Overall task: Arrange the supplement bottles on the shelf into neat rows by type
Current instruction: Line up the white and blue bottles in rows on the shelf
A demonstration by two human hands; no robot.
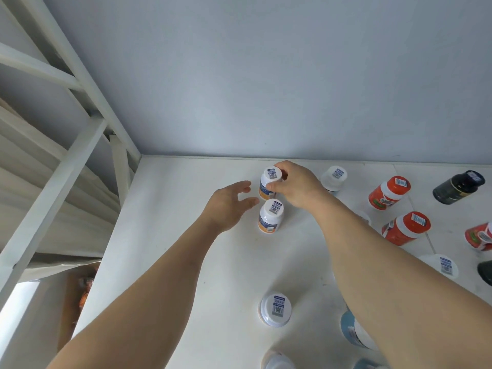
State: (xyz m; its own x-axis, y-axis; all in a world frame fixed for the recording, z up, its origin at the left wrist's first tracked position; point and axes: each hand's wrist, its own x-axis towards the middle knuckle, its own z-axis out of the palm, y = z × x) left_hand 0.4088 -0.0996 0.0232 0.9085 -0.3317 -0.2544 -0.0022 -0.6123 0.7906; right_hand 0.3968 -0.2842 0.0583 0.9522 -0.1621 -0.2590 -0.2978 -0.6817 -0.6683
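Near the back wall, at about 12 o'clock on the shelf (pixel 186 262), the right hand (pixel 295 185) pinches a white bottle (pixel 269 182) between thumb and fingers, just under its cap. The left hand (pixel 229 206) hovers at 9 o'clock of it, fingers loosely spread and holding nothing. To do this step well, I think the bottle should go down straight, right behind the second white bottle (pixel 271 215) that stands just beside it at 6 o'clock, so both make one line; the free hand can steady the neighbour. Both bottles are upright, white with an orange and blue label and a small barcode sticker on the cap. A third one (pixel 275 310) stands further at 6 o'clock. The red bottles (pixel 388 193) wait at 3 o'clock, tilted and not in a row.
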